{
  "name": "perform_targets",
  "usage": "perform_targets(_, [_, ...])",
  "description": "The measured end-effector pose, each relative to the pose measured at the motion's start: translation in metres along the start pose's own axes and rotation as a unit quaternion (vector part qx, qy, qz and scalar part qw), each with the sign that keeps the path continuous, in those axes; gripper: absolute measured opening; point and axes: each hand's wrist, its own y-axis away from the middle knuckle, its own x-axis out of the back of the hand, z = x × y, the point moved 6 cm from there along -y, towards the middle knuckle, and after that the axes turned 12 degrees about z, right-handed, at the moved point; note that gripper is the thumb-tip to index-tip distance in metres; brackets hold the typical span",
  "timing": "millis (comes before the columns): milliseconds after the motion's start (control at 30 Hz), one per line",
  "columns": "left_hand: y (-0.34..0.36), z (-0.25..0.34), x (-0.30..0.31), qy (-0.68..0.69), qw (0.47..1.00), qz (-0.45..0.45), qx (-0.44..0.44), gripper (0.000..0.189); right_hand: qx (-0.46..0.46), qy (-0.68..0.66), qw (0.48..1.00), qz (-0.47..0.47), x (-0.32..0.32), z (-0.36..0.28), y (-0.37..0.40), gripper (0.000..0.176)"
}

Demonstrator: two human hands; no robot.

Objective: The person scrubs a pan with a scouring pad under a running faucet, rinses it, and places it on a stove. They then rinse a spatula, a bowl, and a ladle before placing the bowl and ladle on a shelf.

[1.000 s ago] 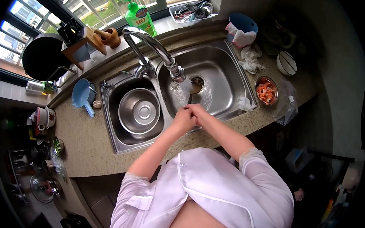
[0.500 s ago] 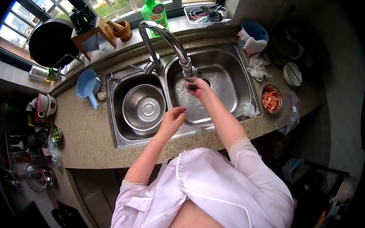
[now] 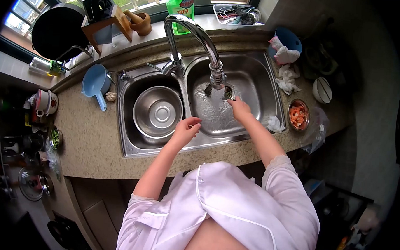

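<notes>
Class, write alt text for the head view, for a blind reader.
A person's right hand reaches into the right basin by the drain, below the running tap. The left hand hovers near the divider, beside a steel bowl in the left basin.

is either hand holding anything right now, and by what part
Left hand is empty, fingers loosely curled. Right hand reaches to the sink drain; whether it grips anything there cannot be told.
</notes>
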Motion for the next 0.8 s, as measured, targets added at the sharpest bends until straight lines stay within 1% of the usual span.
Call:
perform_targets(33, [-0.001,-0.002,0.003,0.001,1.0,-0.001,0.002,0.026,-0.001,0.001,1.0,-0.002,0.007,0.005,0.002,0.036])
perform_targets(100, [-0.003,-0.008,0.013,-0.002,1.0,0.008,0.024,0.027,-0.017,0.052,0.998,-0.01,0.026,0.017,0.011,0.032])
perform_targets(133, [-0.002,-0.01,0.016,-0.002,0.999,0.02,0.048,0.026,-0.022,0.035,0.999,0.012,0.037,0.021,0.016,0.037])
perform_targets(167, [-0.004,-0.01,0.017,0.001,0.999,0.018,0.047,0.026,-0.023,0.039,0.999,0.012,0.032,0.029,0.018,0.037])
perform_targets(233, [-0.007,-0.013,0.019,0.015,0.998,0.028,0.06,0.026,0.052,-0.059,0.991,0.106,0.026,0.034,0.024,0.037])
perform_targets(267, [-0.009,-0.011,0.016,0.014,0.998,0.019,0.055,0.027,0.049,-0.058,0.991,0.107,0.024,0.03,0.025,0.037])
perform_targets(300, [-0.011,-0.008,0.014,0.013,0.998,0.017,0.054,0.027,-0.127,-0.301,0.945,-0.002,0.007,0.029,0.027,0.033])
perform_targets(333, [-0.012,-0.006,0.009,0.018,0.998,0.005,0.054,0.027,-0.287,-0.514,0.801,-0.11,-0.012,0.017,0.033,0.029])
perform_targets(367, [-0.012,-0.003,0.005,0.022,0.998,-0.005,0.055,0.028,-0.288,-0.516,0.8,-0.109,-0.017,0.009,0.029,0.029])
perform_targets(400, [-0.012,-0.001,0.003,0.02,0.998,-0.006,0.054,0.028,-0.354,-0.633,0.67,-0.16,-0.031,-0.001,0.027,0.024])
perform_targets(433, [-0.012,0.001,0.0,0.022,0.998,-0.013,0.058,0.027,-0.406,-0.726,0.515,-0.205,-0.044,-0.014,0.023,0.018])
perform_targets(467, [-0.011,0.002,-0.002,0.025,0.998,-0.021,0.061,0.027,-0.406,-0.729,0.513,-0.204,-0.051,-0.02,0.013,0.018])
perform_targets(533, [-0.01,0.001,-0.002,0.026,0.997,-0.025,0.061,0.027,-0.461,-0.794,0.327,-0.223,-0.066,-0.038,-0.009,0.012])
perform_targets(600, [-0.009,-0.002,-0.002,0.03,0.997,-0.028,0.059,0.027,-0.46,-0.797,0.364,-0.141,-0.064,-0.049,-0.036,0.013])
perform_targets(633, [-0.008,-0.004,-0.001,0.033,0.997,-0.031,0.062,0.028,-0.459,-0.798,0.364,-0.141,-0.06,-0.059,-0.04,0.013])
perform_targets(700, [-0.006,-0.007,0.003,0.036,0.997,-0.032,0.064,0.028,-0.347,-0.861,0.367,-0.055,-0.014,-0.084,-0.051,0.018])
perform_targets(733, [-0.005,-0.009,0.005,0.04,0.996,-0.028,0.07,0.028,-0.346,-0.861,0.368,-0.056,-0.01,-0.09,-0.053,0.018])
perform_targets(800, [-0.003,-0.01,0.009,0.046,0.996,-0.025,0.078,0.028,-0.334,-0.875,0.35,0.01,-0.005,-0.09,-0.06,0.02])
